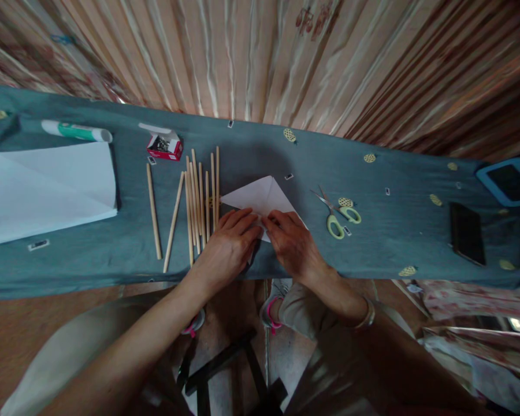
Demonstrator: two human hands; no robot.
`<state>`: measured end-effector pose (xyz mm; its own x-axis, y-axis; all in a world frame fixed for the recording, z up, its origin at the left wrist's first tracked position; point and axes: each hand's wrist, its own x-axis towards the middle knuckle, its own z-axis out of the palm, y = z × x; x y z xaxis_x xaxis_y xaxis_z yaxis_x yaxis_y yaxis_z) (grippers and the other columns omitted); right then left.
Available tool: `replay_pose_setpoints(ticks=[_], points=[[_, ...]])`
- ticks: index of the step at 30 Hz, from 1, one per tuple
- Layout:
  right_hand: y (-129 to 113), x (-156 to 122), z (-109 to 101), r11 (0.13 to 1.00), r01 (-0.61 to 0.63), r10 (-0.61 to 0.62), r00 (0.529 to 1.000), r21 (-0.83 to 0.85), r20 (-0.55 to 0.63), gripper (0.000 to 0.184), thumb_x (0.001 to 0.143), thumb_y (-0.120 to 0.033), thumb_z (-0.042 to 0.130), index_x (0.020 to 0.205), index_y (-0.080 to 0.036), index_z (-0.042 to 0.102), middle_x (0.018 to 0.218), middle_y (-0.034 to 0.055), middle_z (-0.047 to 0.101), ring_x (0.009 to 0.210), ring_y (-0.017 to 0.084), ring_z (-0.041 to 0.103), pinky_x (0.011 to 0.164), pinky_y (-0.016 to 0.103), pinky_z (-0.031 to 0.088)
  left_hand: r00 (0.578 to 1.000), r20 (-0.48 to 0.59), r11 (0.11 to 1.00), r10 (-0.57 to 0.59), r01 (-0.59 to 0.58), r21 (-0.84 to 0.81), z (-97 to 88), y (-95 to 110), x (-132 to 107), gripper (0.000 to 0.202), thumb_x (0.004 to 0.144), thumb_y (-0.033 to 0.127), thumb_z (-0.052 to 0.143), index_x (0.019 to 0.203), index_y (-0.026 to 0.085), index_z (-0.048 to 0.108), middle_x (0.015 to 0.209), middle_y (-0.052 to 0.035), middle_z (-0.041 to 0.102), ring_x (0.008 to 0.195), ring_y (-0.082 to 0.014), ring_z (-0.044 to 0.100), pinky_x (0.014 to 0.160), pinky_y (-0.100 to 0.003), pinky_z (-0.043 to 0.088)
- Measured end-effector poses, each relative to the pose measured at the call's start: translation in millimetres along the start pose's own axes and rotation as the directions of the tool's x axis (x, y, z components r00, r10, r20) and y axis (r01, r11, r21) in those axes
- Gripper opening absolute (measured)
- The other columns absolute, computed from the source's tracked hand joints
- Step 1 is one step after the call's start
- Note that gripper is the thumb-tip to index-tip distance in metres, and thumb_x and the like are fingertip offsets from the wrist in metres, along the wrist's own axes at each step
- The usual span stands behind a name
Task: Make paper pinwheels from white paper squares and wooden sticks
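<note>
A folded sheet of white paper (264,193) lies on the cloth-covered table, its creased corner pointing away from me. My left hand (234,242) bends over its left part, fingers closed together on the paper. From the other side my right hand (292,240) grips it, thumb and fingertips pinched near the middle. Both sets of fingertips almost meet, and they hide the fold beneath them. Close to my left hand lie several thin wooden sticks (196,196), side by side. Scissors with green handles (335,216) rest partly open to the right of the paper.
At the left are a stack of white paper (54,188) and a green-and-white glue stick (77,132). Behind the sticks stands an open red box (164,147) of small metal pieces. A dark phone (467,232) and a blue-framed tablet (509,181) lie far right.
</note>
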<state>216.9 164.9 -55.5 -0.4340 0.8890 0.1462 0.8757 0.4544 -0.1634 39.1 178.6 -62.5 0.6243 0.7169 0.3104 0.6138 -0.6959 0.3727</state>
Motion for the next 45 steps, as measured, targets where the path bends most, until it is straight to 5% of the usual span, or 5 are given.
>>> replay_pose_setpoints(ticks=[20, 29, 36, 45], points=[[-14.1, 15.6, -1.8, 0.990, 0.023, -0.009, 0.994, -0.138, 0.105, 0.030, 0.091, -0.005, 0.041, 0.107, -0.003, 0.066, 0.102, 0.0185, 0.063, 0.093, 0.029, 0.050, 0.082, 0.041, 0.046, 0.999, 0.038, 0.998, -0.033, 0.031, 0.047, -3.3, 4.2, 1.2, 0.029, 0.092, 0.016, 0.045, 0.111, 0.011, 0.067, 0.123, -0.0151, 0.065, 0.129, -0.0332, 0.048, 0.111, -0.059, 0.033], [13.3, 3.5, -1.0, 0.978, 0.034, -0.021, 0.998, 0.205, -0.066, 0.039, 0.089, -0.005, 0.040, 0.117, -0.014, 0.065, 0.108, 0.0100, 0.065, 0.100, 0.023, 0.055, 0.095, 0.038, 0.049, 0.999, 0.039, 0.998, -0.002, 0.000, 0.056, -2.6, 5.9, 2.6, 0.025, 0.092, 0.016, 0.049, 0.107, 0.012, 0.069, 0.123, -0.0134, 0.066, 0.128, -0.0337, 0.050, 0.110, -0.060, 0.033], [42.6, 0.4, -9.7, 0.937, -0.105, 0.192, 0.952, 0.334, -0.240, 0.037, 0.091, -0.015, 0.041, 0.120, -0.017, 0.064, 0.114, 0.0109, 0.069, 0.108, 0.024, 0.062, 0.098, 0.046, 0.049, 1.000, 0.027, 0.997, 0.004, -0.006, 0.075, -2.2, 5.9, 2.3, 0.023, 0.091, 0.016, 0.050, 0.102, 0.014, 0.070, 0.121, -0.0134, 0.067, 0.127, -0.0345, 0.051, 0.109, -0.063, 0.032], [43.1, 1.1, -8.7, 0.918, -0.255, 0.315, 0.934, 0.305, -0.167, 0.035, 0.086, -0.020, 0.050, 0.117, -0.014, 0.066, 0.108, 0.0127, 0.072, 0.098, 0.027, 0.067, 0.090, 0.047, 0.052, 0.999, 0.034, 0.998, 0.009, -0.011, 0.068, -3.9, 7.6, 3.6, 0.023, 0.091, 0.016, 0.050, 0.105, 0.013, 0.069, 0.121, -0.0134, 0.067, 0.127, -0.0343, 0.051, 0.109, -0.064, 0.031]])
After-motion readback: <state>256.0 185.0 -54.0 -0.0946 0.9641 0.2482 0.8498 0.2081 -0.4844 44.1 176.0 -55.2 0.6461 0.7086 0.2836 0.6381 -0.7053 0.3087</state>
